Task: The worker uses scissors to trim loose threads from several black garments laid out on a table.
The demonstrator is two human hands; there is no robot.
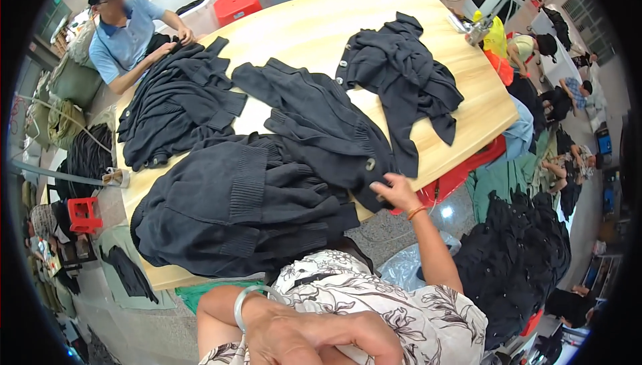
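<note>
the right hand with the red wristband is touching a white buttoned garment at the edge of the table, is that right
Not quite: the buttoned garment is dark, not white, as the head view shows. The right hand with the red wristband is indeed touching it at the edge of the table.

Bench [301,34]: one. Dark knitted garments [317,101] on it: at least four, overlap hiding the exact count. Bare hands: two, one left hand [301,333], one right hand [399,193]. Silver bangle [239,310]: one. Orange bracelet [417,212]: one. Co-worker at bench [134,34]: one.
</note>
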